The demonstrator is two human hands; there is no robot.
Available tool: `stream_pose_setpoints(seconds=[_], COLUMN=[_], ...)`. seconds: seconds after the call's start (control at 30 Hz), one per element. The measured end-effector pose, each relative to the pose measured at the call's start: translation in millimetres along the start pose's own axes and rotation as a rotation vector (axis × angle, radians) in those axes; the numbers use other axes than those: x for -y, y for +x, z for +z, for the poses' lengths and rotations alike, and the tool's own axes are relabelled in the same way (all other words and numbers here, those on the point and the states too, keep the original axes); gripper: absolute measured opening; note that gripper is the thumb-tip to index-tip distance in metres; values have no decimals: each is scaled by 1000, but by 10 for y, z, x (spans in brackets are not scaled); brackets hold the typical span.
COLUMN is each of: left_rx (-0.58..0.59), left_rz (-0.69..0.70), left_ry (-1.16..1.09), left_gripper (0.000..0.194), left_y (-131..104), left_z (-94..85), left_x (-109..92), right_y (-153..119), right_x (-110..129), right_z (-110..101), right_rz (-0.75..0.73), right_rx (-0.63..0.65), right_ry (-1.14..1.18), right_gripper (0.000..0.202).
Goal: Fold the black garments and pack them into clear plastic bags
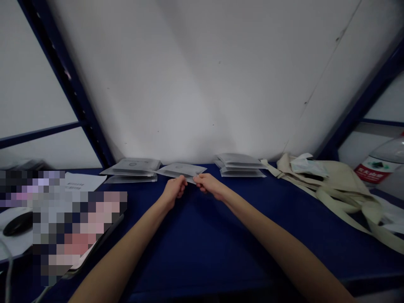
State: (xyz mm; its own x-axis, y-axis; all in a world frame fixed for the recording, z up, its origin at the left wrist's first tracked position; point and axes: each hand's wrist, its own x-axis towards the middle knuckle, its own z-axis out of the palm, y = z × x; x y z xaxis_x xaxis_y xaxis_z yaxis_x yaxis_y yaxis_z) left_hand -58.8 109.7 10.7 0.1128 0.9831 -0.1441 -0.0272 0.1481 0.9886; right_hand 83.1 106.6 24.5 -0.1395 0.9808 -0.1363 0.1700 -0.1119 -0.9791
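Observation:
Near the back of the blue table (189,244), a frosted zip bag (179,169) with a round printed mark lies between two stacks. My left hand (174,188) pinches its near edge, fingers closed. Close beside it, my right hand (208,185) is closed on the same edge a little to the right. To the left is a stack of similar frosted bags (132,166), one with a round mark on top. Another stack of frosted bags (241,161) lies to the right, close to the wall. What the bags contain cannot be made out.
At right, a beige cloth bag (341,179) with long straps lies before a large plastic bottle (378,162) with a red label. A black mouse (19,224) and a printed paper sheet (83,181) are at left, beside a pixelated area. The white wall (189,84) borders the table's back.

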Motion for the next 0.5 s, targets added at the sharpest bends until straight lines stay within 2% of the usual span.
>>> stream_pose_setpoints(seconds=[0.13,0.3,0.5], left_rx=[-75,-171,-288], left_rz=[-9,-26,-2], left_ry=[-37,-41,69], left_gripper=[15,14,16], left_y=[89,180,248], left_z=[-138,-347,-516], left_x=[-32,-75,-62], right_y=[-34,-18,-11], right_x=[85,126,140], right_z=[-111,-363,-611], right_rz=[-20,-1,38], right_rx=[-6,-12,-32], right_ry=[-16,29,86], right_gripper=[31,28,28])
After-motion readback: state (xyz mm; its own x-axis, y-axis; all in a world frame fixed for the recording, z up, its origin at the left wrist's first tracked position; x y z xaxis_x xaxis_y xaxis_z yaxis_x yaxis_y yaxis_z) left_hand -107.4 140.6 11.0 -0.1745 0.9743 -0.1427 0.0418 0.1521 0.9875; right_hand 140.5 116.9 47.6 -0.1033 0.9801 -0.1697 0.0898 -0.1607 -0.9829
